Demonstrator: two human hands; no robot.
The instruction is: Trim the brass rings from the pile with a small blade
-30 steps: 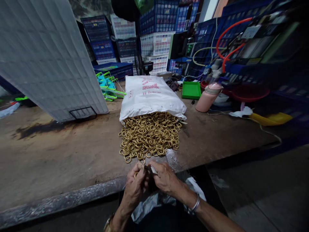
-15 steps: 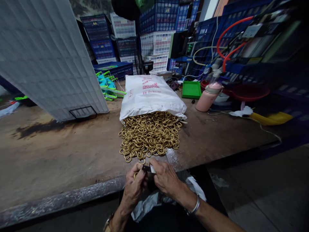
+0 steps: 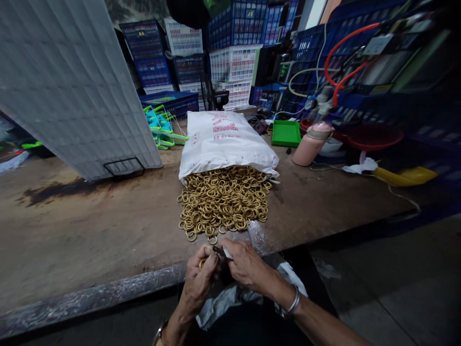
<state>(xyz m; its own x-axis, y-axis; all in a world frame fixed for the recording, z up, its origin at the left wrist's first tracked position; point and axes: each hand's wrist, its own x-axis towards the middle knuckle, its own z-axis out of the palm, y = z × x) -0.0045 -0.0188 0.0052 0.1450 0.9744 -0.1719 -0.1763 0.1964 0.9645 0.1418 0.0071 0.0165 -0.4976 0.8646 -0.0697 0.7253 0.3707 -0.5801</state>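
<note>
My left hand (image 3: 199, 276) is closed on a gold-coloured ring (image 3: 202, 263), just off the table's front edge. In my right hand (image 3: 248, 265) is a small dark flat tool (image 3: 218, 250) with a white part (image 3: 227, 253) near my fingers, perhaps a blade. Its dark end meets my left fingertips. Whether it touches the ring is hidden by the fingers. Right beyond my hands lies a heap of gold-coloured rings (image 3: 225, 202), spilling from the mouth of a white sack (image 3: 230, 139) with red print.
A large pale ribbed panel (image 3: 79, 86) stands at the left. On the right are a green tray (image 3: 285, 133), a pink bottle (image 3: 311, 146) and a yellow object (image 3: 405, 177). Stacked blue and white crates (image 3: 236, 62) fill the back. Crumpled pale cloth (image 3: 219, 307) hangs below my hands.
The dark tool's tip has tilted slightly between my fingers. Both hands stay in nearly the same place, and the ring heap and sack look the same.
</note>
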